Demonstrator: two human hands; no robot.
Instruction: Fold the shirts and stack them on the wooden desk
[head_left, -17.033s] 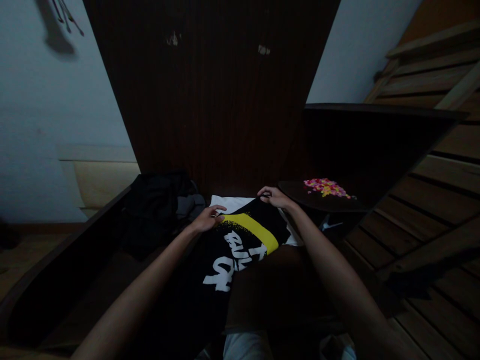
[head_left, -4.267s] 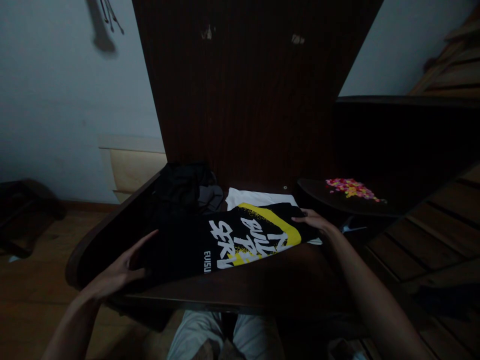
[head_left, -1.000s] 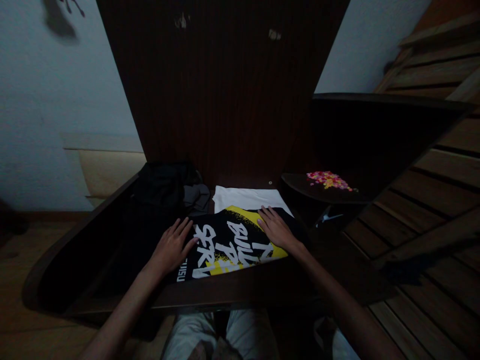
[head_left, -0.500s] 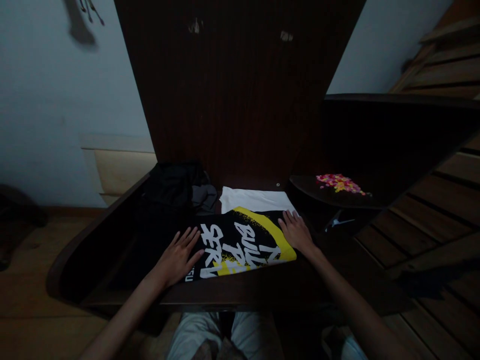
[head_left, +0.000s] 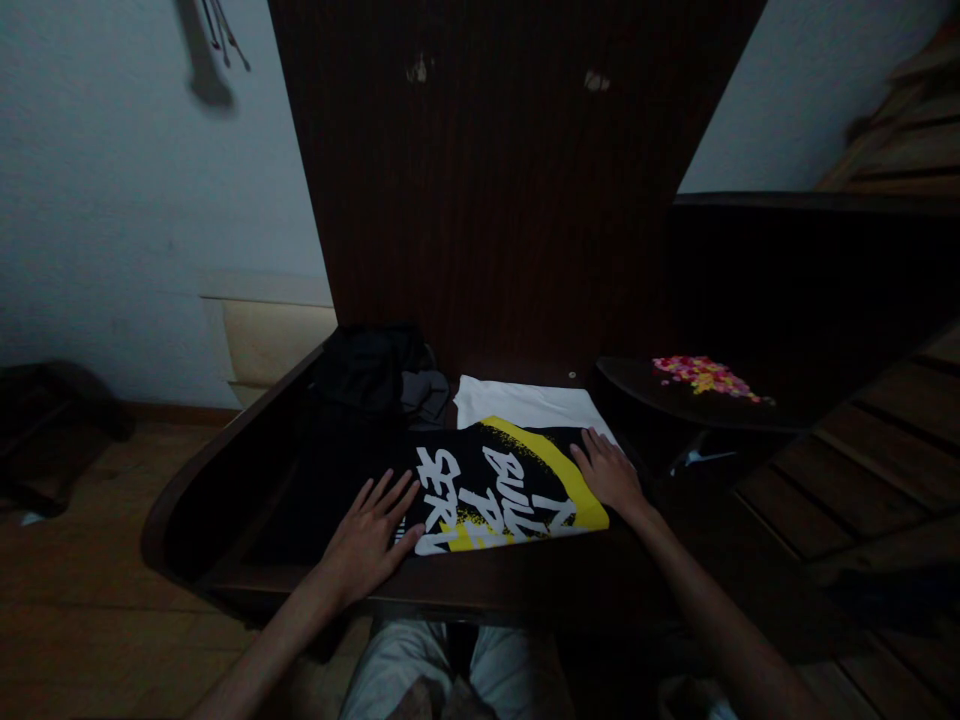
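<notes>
A black garment [head_left: 495, 500] with white lettering and a yellow band lies folded on the dark wooden surface before me. Its exact kind is hard to tell in the dim light. My left hand [head_left: 373, 530] rests flat on its left part, fingers spread. On the right edge, near the yellow band, lies my right hand [head_left: 609, 474], also with fingers stretched out. Just behind the printed garment is a folded white cloth [head_left: 525, 403], partly covered by it. Neither hand grips anything.
A heap of dark clothes [head_left: 367, 375] sits at the back left. To the right, a small dark shelf [head_left: 630, 382] bears a pile of small pink and yellow pieces [head_left: 705, 377]. A tall dark panel [head_left: 495, 220] rises behind, and a raised curved side [head_left: 161, 520] bounds the left.
The view has shifted, so the whole scene sits slightly further right. Both hands stay flat on the printed garment, which looks much the same.
</notes>
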